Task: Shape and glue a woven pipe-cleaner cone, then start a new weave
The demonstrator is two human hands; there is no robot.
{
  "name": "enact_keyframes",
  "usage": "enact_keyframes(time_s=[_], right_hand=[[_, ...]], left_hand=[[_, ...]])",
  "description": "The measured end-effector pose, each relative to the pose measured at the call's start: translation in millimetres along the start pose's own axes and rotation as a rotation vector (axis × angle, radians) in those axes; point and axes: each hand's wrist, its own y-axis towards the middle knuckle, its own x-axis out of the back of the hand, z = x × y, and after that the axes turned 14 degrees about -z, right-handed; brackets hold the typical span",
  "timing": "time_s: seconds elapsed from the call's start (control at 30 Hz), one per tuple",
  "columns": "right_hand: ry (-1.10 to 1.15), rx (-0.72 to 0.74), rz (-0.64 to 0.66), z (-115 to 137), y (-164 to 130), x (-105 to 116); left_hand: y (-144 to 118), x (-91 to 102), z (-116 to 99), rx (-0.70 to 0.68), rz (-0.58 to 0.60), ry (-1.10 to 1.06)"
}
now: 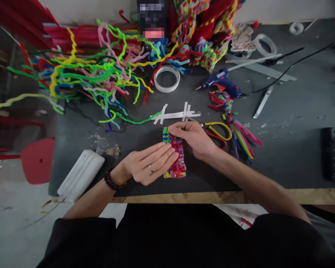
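Left hand (149,163) lay flat, fingers together, pressing the woven mat (175,156) onto the table (281,156); right hand (193,137) pinched its top edge, scissors (216,131) just beside.

- Table (295,156): dark grey top, pale wooden front edge.
- Woven mat (175,156): multicoloured, lay near the front edge.
- Pipe cleaners (94,70): loose tangled heap, many colours, at the far left.
- Tape roll (167,78): lay flat, just right of the heap.
- White strips (176,114): crossed, between roll and mat.
- Scissors (216,131): yellow and red handles, right of the mat.
- Glue gun (221,82): blue, black cord trailing right.
- White block (80,175): ribbed, overhung the front left corner.
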Motion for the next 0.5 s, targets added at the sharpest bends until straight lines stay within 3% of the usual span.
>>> enact_keyframes(time_s=[0.07, 0.13, 0.27, 0.4, 0.5], right_hand=[[-0.17, 0.182, -0.027, 1, -1, 2], [-0.311, 0.267, -0.019, 1, -2, 3], [-0.437, 0.318, -0.041, 1, -8, -1], [-0.525, 0.369, -0.062, 9, -12, -4], [-0.475, 0.319, -0.038, 14, -10, -2]], left_hand=[[1, -3.9, -1, 0.075, -0.007, -0.089], [2, -8.8, -3, 0.085, -0.026, -0.215], [3, -15.3, -9, 0.098, -0.081, -0.333], [3, -14.4, -13, 0.074, -0.059, -0.319], [4, -11.9, -12, 0.026, -0.056, -0.285]])
